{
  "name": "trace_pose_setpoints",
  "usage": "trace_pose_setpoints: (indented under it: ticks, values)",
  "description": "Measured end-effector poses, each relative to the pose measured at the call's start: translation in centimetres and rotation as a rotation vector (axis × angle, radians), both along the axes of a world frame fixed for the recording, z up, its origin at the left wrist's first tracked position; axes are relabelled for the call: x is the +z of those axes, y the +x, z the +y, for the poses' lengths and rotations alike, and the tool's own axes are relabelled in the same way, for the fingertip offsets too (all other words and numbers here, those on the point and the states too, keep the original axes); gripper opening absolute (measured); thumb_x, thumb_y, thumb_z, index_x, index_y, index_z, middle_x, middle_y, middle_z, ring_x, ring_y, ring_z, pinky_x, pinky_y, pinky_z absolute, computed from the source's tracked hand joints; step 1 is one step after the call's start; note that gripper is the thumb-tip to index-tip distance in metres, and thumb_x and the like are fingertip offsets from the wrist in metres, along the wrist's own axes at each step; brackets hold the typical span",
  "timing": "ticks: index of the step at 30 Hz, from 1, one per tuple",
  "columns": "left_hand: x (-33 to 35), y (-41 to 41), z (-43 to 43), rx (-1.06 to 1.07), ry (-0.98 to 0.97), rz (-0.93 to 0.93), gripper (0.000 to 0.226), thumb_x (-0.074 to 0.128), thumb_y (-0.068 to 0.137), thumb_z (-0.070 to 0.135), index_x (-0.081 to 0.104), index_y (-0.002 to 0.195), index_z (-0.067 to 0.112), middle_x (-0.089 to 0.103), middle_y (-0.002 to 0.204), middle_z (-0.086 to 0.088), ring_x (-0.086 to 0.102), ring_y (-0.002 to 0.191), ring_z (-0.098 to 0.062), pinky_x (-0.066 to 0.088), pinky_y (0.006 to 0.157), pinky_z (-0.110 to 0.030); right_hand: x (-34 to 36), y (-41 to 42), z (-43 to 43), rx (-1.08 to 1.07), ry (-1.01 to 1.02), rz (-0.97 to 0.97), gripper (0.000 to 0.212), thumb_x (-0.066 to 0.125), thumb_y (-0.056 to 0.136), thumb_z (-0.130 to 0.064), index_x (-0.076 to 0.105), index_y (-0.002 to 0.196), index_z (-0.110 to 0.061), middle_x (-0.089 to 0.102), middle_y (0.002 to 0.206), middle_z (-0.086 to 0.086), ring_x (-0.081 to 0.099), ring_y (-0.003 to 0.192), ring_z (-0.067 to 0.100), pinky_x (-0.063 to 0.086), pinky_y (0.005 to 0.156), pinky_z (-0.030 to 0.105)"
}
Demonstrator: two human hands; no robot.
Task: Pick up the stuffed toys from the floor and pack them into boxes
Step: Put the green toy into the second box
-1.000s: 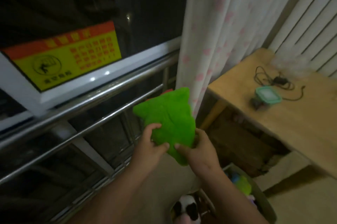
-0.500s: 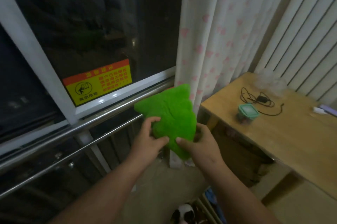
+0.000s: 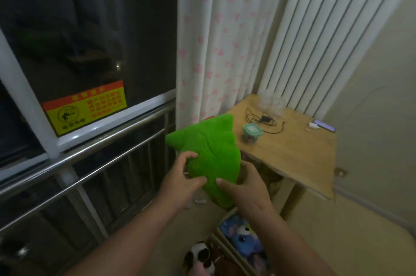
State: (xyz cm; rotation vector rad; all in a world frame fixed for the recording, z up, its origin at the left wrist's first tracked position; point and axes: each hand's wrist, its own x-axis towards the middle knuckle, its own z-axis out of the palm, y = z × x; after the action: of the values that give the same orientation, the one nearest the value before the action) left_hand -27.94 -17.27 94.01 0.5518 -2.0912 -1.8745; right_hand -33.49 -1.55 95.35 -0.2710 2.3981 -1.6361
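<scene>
A green stuffed toy [image 3: 209,154] is held up between both hands, gripped at its lower part by the left hand [image 3: 182,180] and the right hand [image 3: 245,185]. Below the hands, a box [image 3: 227,246] with a blue plush [image 3: 242,234] is seen; a tabletop [image 3: 292,154] lies right of them.

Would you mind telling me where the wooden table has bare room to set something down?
The wooden table is bare across its near half, between the green-lidded container and the front edge. The far end is crowded: black cable and charger, something pale and blurred behind it, and a phone at the far right corner. Both hands hold the green plush toy.
</scene>
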Motion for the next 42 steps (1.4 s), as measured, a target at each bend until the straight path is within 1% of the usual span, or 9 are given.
trace_pose_setpoints:
  ticks: [4, 9, 14, 19, 24, 27, 33, 38, 42]
  values:
    - [1.0, -1.3, 2.6, -0.06, -0.033, 0.061, 0.049, 0.071, 0.075, -0.001, 0.053, 0.102, 0.035, 0.065, 0.096, -0.003, 0.064, 0.076, -0.018, 0.054, 0.072, -0.034, 0.7, -0.8, 3.1, -0.051, -0.011, 0.024, 0.058, 0.085, 0.068, -0.032, 0.047, 0.112, -0.035, 0.065, 0.102, -0.01, 0.064, 0.093, 0.01, 0.057, 0.081, 0.039]
    - [1.9, -2.8, 6.2, -0.104, -0.067, 0.106, 0.046, 0.067, 0.079, -0.005, 0.053, 0.107, 0.028, 0.06, 0.089, 0.009, 0.06, 0.063, 0.004, 0.048, 0.06, -0.015, 0.4, -2.3, 7.0, -0.052, -0.08, -0.003, 0.062, 0.086, 0.062, -0.036, 0.051, 0.114, -0.035, 0.067, 0.103, -0.006, 0.066, 0.094, 0.015, 0.058, 0.079, 0.046]
    - [1.7, -4.9, 11.5, -0.038, -0.059, 0.072, 0.045, 0.066, 0.061, 0.022, 0.055, 0.099, 0.043, 0.065, 0.095, 0.003, 0.065, 0.085, -0.021, 0.053, 0.078, -0.039, 0.7, -4.9, 12.1, -0.006, -0.067, 0.039, 0.062, 0.085, 0.067, -0.034, 0.047, 0.116, -0.035, 0.064, 0.105, -0.007, 0.065, 0.094, 0.015, 0.058, 0.079, 0.043]
    - [1.7, -8.3, 17.7, 0.007, -0.059, 0.078, 0.043, 0.068, 0.068, 0.018, 0.054, 0.098, 0.045, 0.067, 0.094, -0.001, 0.066, 0.08, -0.018, 0.055, 0.075, -0.04, 1.1, -8.9, 18.0, 0.052, -0.037, 0.065, 0.061, 0.084, 0.069, -0.034, 0.046, 0.117, -0.034, 0.064, 0.099, -0.004, 0.066, 0.088, 0.016, 0.06, 0.072, 0.042]
    - [1.4, -11.9, 22.0, 0.035, -0.034, 0.071, 0.046, 0.067, 0.063, 0.025, 0.054, 0.099, 0.05, 0.067, 0.095, -0.003, 0.067, 0.084, -0.031, 0.056, 0.074, -0.05, 1.6, -12.7, 22.4, 0.075, -0.016, 0.069, 0.058, 0.083, 0.07, -0.029, 0.047, 0.115, -0.032, 0.065, 0.092, -0.003, 0.067, 0.08, 0.013, 0.059, 0.06, 0.034]
    - [0.6, -13.6, 22.9, 0.035, -0.018, 0.069, 0.046, 0.068, 0.064, 0.025, 0.053, 0.099, 0.051, 0.067, 0.099, 0.0, 0.067, 0.086, -0.028, 0.055, 0.075, -0.05, 1.4, -14.7, 23.4, 0.093, -0.005, 0.06, 0.058, 0.084, 0.069, -0.028, 0.049, 0.116, -0.031, 0.065, 0.091, 0.0, 0.068, 0.078, 0.015, 0.06, 0.06, 0.036]
    - [-1.7, -16.9, 21.7, 0.027, -0.031, 0.063, 0.047, 0.067, 0.064, 0.021, 0.053, 0.096, 0.053, 0.064, 0.101, 0.001, 0.065, 0.094, -0.025, 0.055, 0.081, -0.05, -0.7, -17.6, 22.6, 0.086, 0.0, 0.014, 0.06, 0.085, 0.068, -0.025, 0.046, 0.113, -0.032, 0.065, 0.09, -0.005, 0.066, 0.078, 0.009, 0.054, 0.055, 0.024]
    - [-5.9, -20.1, 19.1, -0.009, -0.015, 0.03, 0.046, 0.064, 0.063, 0.02, 0.053, 0.091, 0.054, 0.065, 0.096, -0.001, 0.065, 0.089, -0.028, 0.055, 0.075, -0.05, -5.1, -20.0, 20.1, 0.054, 0.027, -0.063, 0.065, 0.087, 0.066, -0.024, 0.048, 0.117, -0.025, 0.066, 0.097, 0.0, 0.067, 0.087, 0.015, 0.06, 0.07, 0.037]
    - [-11.5, -22.4, 17.6, -0.039, -0.013, -0.018, 0.04, 0.065, 0.063, 0.016, 0.056, 0.086, 0.048, 0.065, 0.09, 0.002, 0.064, 0.083, -0.021, 0.053, 0.075, -0.042, -9.9, -21.9, 18.6, 0.02, 0.08, -0.035, 0.071, 0.088, 0.062, -0.016, 0.038, 0.111, -0.03, 0.056, 0.1, -0.016, 0.061, 0.093, 0.011, 0.053, 0.067, 0.023]
